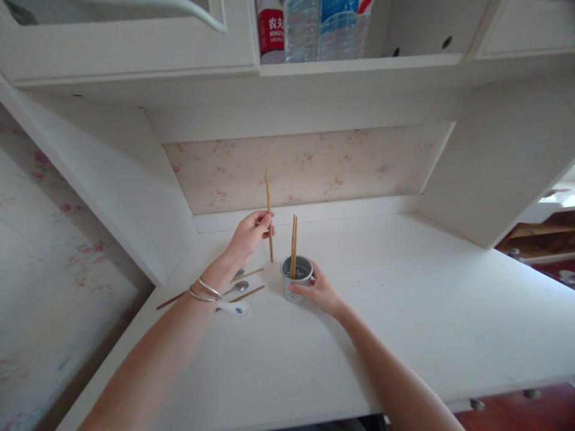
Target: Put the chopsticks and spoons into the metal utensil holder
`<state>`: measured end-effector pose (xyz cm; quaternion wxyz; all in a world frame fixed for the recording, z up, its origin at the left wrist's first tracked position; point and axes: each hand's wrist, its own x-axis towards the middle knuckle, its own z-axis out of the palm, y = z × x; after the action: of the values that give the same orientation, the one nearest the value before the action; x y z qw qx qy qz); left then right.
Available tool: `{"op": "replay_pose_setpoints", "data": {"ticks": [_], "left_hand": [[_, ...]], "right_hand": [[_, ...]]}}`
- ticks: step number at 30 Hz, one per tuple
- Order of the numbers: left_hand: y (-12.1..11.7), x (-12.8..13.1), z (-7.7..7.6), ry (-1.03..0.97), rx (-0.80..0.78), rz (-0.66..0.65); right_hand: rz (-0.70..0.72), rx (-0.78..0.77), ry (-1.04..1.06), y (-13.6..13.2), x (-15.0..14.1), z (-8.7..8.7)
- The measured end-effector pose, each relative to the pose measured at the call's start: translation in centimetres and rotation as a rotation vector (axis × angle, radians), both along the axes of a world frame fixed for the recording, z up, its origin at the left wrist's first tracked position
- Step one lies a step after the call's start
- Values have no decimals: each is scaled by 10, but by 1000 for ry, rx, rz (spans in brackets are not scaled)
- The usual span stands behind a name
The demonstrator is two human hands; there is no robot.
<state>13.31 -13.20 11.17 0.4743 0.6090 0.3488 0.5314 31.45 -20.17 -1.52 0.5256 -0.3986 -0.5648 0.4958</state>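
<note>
My left hand (254,233) pinches a wooden chopstick (268,197), held upright in the air to the left of a metal utensil holder (294,294). Around the right side of that perforated holder, my right hand (318,290) is closed, thumb at the front. A pair of chopsticks (293,245) stands in the holder. Under and beside my left forearm lie a white ceramic spoon (237,309), a metal spoon (241,286) and more chopsticks (250,294), partly hidden by the arm.
The white desk (404,311) is closed in by side panels and a floral back wall (305,167). Overhead, a cabinet shelf (359,66) holds several plastic bottles (302,30). Knobbed drawers (516,407) sit below the front edge at right.
</note>
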Motion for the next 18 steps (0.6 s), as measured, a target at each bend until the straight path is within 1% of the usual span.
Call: {"op": "replay_pose_setpoints", "data": {"ticks": [3,7,9,12,15,18], "left_hand": [[1,16,-14,144,60,46],[1,24,-40,372,137,124],[-1,26,-52,434,154,139],[-4,26,-68,495,139,127],[-8,26,-78,535,136,124],[-12,25,-81,537,132,135]], "right_hand": [[1,33,-21,-1,0,1],[6,66,-41,-2,0,2],[-7,84,-64,-2,0,3],[-15,97,-79,-1,0,3],[-6,99,-63,-1,0,1],[-6,103,-54,0,0,0]]}}
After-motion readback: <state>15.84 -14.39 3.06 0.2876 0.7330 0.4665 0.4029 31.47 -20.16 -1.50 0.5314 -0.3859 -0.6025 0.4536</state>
